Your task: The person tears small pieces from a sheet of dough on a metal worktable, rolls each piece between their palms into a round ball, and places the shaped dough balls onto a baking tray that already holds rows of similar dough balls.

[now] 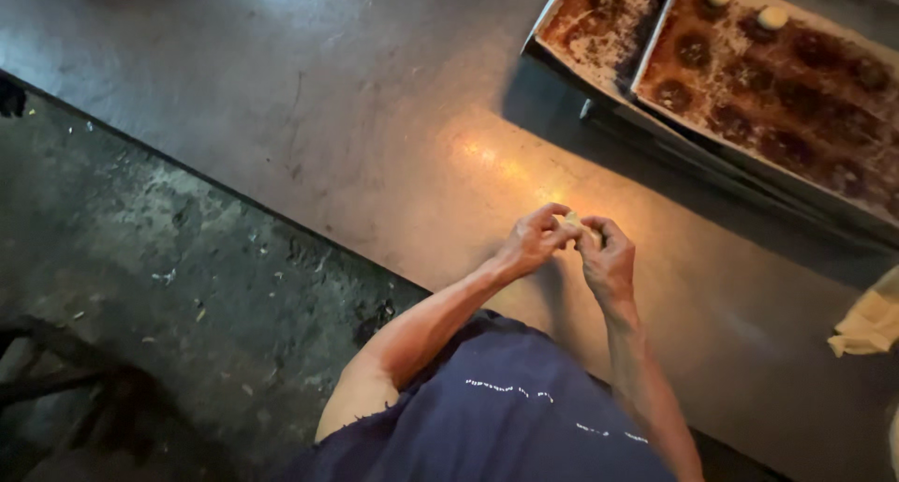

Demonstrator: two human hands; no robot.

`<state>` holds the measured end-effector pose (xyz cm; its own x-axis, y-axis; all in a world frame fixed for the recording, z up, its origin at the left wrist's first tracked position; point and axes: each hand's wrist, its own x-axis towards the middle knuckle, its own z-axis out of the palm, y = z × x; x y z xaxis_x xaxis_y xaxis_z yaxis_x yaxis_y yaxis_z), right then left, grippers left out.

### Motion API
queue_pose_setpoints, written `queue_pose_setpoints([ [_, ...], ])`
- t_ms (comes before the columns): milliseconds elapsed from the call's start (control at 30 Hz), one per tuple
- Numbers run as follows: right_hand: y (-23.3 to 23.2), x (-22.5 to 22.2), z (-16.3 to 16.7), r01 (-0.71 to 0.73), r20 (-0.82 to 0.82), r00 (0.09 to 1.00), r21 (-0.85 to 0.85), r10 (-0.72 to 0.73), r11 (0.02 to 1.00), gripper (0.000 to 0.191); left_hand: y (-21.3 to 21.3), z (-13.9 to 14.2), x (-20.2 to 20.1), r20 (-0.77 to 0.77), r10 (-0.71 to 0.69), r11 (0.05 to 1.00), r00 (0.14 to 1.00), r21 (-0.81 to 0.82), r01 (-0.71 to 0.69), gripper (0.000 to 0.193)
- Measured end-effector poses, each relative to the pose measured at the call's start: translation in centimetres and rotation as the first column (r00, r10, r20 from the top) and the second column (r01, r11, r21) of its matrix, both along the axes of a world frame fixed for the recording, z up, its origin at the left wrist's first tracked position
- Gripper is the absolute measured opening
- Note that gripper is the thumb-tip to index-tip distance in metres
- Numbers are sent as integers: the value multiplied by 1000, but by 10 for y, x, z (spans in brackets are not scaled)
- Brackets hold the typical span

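Both of my hands meet above the metal worktable (375, 135), pinching a small pale piece of dough (574, 222) between their fingertips. My left hand (532, 241) grips it from the left and my right hand (608, 257) from the right. Most of the dough is hidden by my fingers. Far off at the upper right, a dark, stained baking tray (796, 98) carries two pale dough balls (746, 4) near its far end.
A second stained tray (599, 23) lies left of the first, both raised on a rack. A pale lump of dough or cloth (866, 323) lies at the right edge. Left of the table edge is a dirty concrete floor (159, 285) with a dark stool frame (56, 370).
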<state>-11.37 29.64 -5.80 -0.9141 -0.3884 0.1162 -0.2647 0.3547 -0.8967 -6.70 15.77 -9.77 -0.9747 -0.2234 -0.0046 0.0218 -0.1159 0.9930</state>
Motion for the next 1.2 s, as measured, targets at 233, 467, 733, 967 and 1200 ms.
queue_pose_setpoints([
  [233,43,12,-15,213,430,902,-347,-47,913,18,39,3,-19,-166,38,948,985,-307,-88,28],
  [467,87,69,-37,-94,135,989,233,63,968,17,20,-8,-19,-182,-71,751,981,-656,-68,52],
  [733,145,42,-35,54,-487,835,536,256,843,20,-55,-21,35,-120,-345,300,931,-954,-12,35],
  [967,104,33,-64,88,-482,856,487,184,869,20,-13,-33,14,-131,-278,454,952,-891,11,31],
  [1200,143,13,-43,-62,-442,850,457,287,887,16,-79,-30,37,-121,-319,358,940,-934,1,22],
])
